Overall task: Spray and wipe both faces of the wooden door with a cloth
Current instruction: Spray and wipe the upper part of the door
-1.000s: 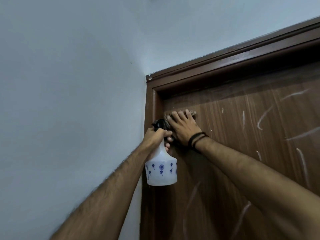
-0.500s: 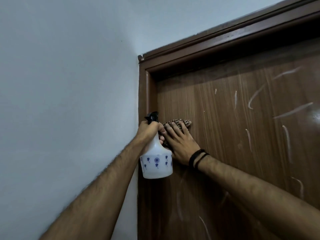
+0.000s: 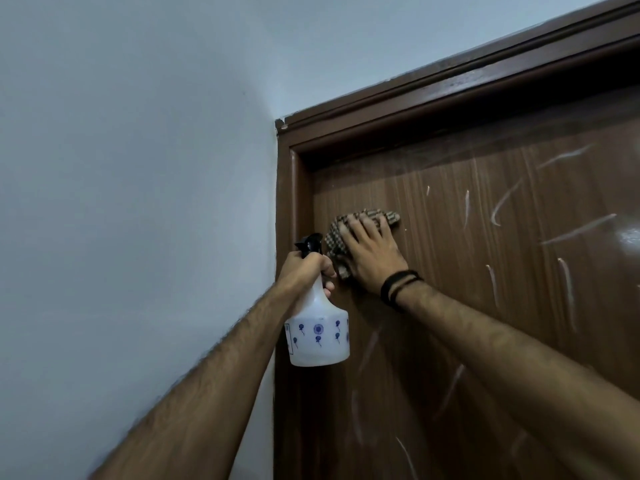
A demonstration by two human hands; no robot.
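Head view: my right hand (image 3: 372,258) presses the checked brown cloth (image 3: 349,233) flat near the brown wooden door's (image 3: 467,289) top-left corner to wipe; my left hand (image 3: 306,268) grips the white plastic spray bottle (image 3: 317,337) beside it, ready

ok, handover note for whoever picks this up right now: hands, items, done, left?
Left hand grips the neck of the white spray bottle, held beside the door's left edge.
Right hand presses the checkered cloth flat on the wooden door, near its upper left corner.
Done: little that shows; wiping is under way on this face.
Left: white streaks to the right and below, then the other face, which is out of view.
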